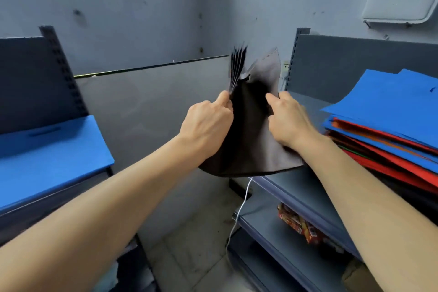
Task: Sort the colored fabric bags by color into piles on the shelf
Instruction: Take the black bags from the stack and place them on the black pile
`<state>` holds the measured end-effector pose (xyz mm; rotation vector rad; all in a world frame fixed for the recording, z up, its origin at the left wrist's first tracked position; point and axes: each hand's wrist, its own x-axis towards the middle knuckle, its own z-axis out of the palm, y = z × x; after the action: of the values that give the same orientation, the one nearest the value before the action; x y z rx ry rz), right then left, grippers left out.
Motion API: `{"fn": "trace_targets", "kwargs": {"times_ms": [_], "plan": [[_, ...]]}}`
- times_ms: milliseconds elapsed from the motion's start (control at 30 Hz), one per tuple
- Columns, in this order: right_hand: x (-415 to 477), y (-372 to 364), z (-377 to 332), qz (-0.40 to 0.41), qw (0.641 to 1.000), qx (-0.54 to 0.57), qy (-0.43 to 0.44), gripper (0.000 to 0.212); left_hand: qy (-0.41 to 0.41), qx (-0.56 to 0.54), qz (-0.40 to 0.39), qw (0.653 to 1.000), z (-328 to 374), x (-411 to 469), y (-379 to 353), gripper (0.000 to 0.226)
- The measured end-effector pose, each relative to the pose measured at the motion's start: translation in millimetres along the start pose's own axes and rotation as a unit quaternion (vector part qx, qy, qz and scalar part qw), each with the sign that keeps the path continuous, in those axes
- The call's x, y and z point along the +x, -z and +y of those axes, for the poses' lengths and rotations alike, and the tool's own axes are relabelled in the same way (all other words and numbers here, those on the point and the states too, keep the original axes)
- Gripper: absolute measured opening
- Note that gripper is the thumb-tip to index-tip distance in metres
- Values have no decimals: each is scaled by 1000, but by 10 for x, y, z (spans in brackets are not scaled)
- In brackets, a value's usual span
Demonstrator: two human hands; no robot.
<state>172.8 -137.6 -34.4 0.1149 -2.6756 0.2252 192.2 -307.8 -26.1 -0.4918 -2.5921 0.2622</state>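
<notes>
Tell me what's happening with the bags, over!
Left hand and right hand pinch black bags, held up. Blue pile left, mixed stack right. Nothing blocking.

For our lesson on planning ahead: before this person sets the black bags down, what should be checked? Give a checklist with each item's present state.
1. Left hand grips the black bags: ok.
2. Right hand grips them too: ok.
3. Held bags all one colour: ok, those showing are black.
4. A black pile to add them to: cannot tell, none in view.
5. Blue pile on the left is one colour: ok.
6. Right-hand stack sorted: not ok, blue, red and orange mixed.
</notes>
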Motion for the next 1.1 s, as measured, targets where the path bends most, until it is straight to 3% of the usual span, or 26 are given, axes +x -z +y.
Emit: {"fn": "trace_targets", "kwargs": {"times_ms": [167,300,433,633,867,1100], "plan": [[63,-119,-1013,4,996,49,76,33,131,-16,1,991,-872,-612,99,29],[-30,-177,-2026,-5,988,86,129,30,211,3,-7,977,-1616,-1261,265,30],[-232,-198,-3041,-20,977,123,176,39,296,11,-16,955,-2332,-1994,439,28],[-595,-237,-4366,-36,952,176,247,33,421,-44,15,906,-3365,-3195,591,32],[-1084,-238,-5658,-57,916,204,341,32,511,24,-5,859,-3898,-4260,819,29],[-1370,-252,-6468,-64,870,231,431,28,588,69,2,806,-4188,-4970,992,34]]}}
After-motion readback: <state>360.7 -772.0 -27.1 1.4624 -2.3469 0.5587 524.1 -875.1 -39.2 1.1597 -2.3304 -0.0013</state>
